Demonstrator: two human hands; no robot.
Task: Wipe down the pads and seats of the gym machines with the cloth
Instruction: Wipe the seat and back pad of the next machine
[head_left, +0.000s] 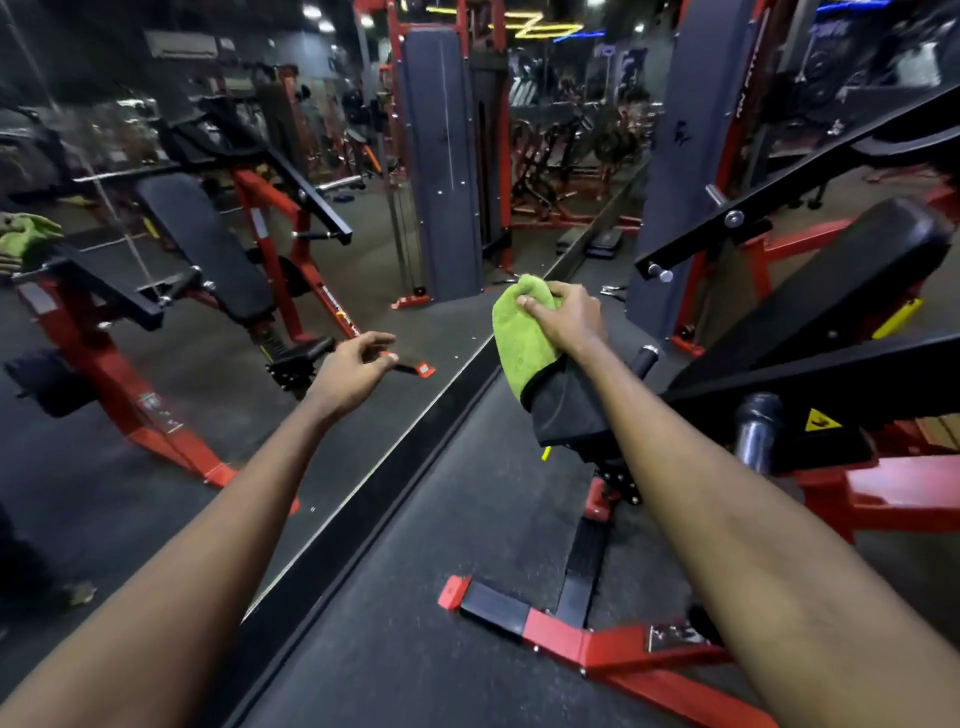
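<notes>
Site: gym floor (415, 519), dark rubber surface, bounded on the left by a full-height mirror (130, 493) whose black base strip runs diagonally away from the camera. 1 grey weight-stack tower (675, 182) stands at the rear right, beside the mirror's far end. 1 press machine on a red frame (613, 649) occupies the right half of the view; its black lever arms cross the upper right. The machine's black back pad (831, 291) is tilted, rising to the right. The black seat (566, 410) sits below and left of that pad, on a post bolted to the frame. A yellow warning sticker (822, 420) is fixed to the black beam just right of the seat. The green cloth (514, 338) lies over the far end of the seat and hangs down its left side. The right hand (569, 317) rests on top of the cloth with fingers curled over it and thumb pressed into it, grasping it against the seat. The left hand (353, 364) is held out in the air near the mirror, fingers loosely bent, grasping nothing and touching nothing.
</notes>
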